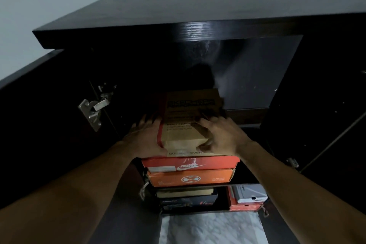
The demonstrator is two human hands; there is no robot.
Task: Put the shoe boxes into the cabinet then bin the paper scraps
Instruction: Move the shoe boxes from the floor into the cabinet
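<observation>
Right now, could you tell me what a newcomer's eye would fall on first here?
The tan shoe box at centre draws the eye, with the left hand against its left side and the right hand spread over its top. Just beneath it come a red box and an orange box, bright inside the dark cabinet. A metal hinge glints on the left.

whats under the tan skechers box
The tan box sits on a red Nike box, which rests on an orange box. Darker boxes lie lower still. The red box's lid is covered, so anything between them is hidden.
</observation>
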